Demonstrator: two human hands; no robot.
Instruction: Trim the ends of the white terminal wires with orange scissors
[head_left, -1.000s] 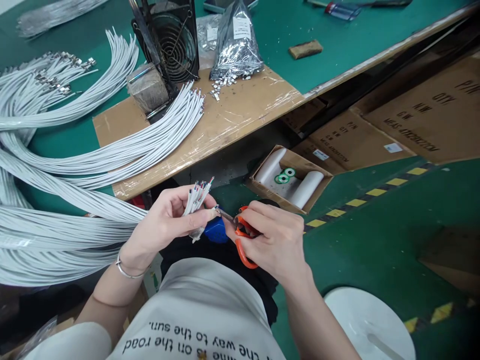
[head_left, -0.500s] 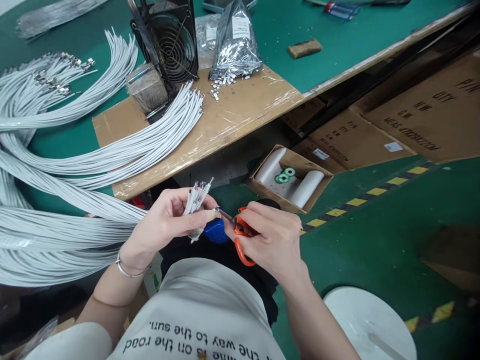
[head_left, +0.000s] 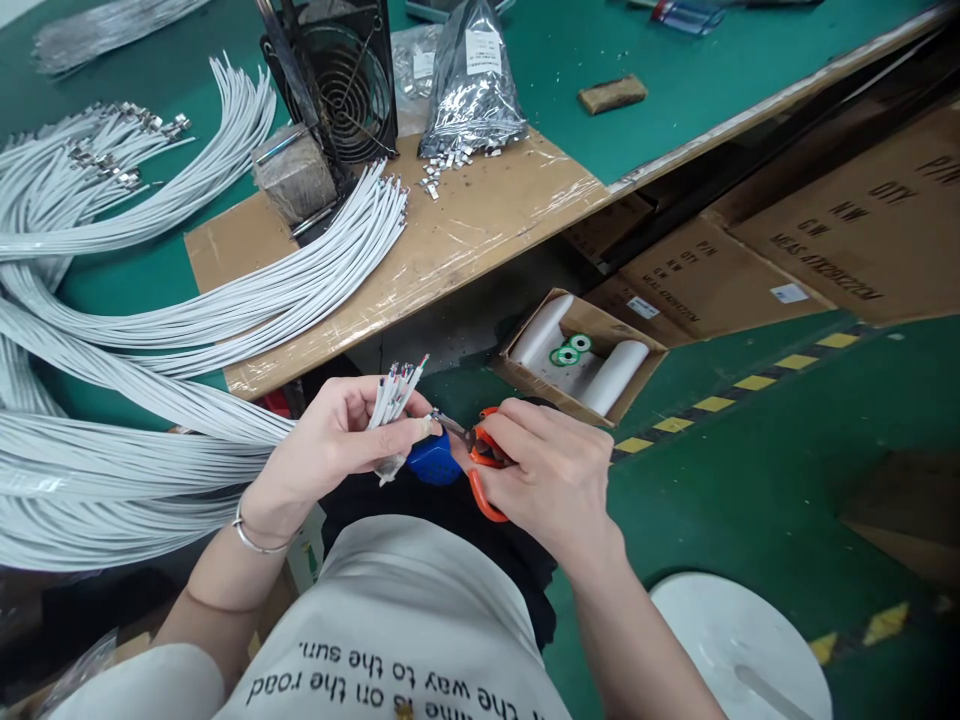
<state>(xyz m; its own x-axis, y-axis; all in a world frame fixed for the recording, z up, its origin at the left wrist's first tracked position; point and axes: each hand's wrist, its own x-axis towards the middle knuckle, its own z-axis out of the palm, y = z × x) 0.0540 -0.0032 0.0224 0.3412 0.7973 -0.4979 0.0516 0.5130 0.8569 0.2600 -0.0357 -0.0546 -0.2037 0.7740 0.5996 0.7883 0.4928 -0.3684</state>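
My left hand [head_left: 345, 440] is closed around the end of a bundle of white cables [head_left: 391, 400], whose cut ends stick up past the fingers with small coloured wires showing. Its thumb and forefinger pinch one end that points right. My right hand [head_left: 551, 470] grips scissors with orange handles [head_left: 486, 500], fingers in the loops. The metal blades reach left to the wire end at my left thumb tip; whether they touch it is too small to tell. Behind the blades, a blue object [head_left: 435, 460] is partly hidden by my hands.
More white cable bundles [head_left: 315, 290] lie across the green table [head_left: 555, 50] and a cardboard sheet [head_left: 480, 220]. A fan [head_left: 349, 100] and a bag of small metal parts [head_left: 476, 90] stand behind. Below right are an open carton [head_left: 637, 385] and a round white stool [head_left: 739, 650].
My right hand has shifted slightly right and up, and the scissors' handles with it. My left hand stays in place with the cables.
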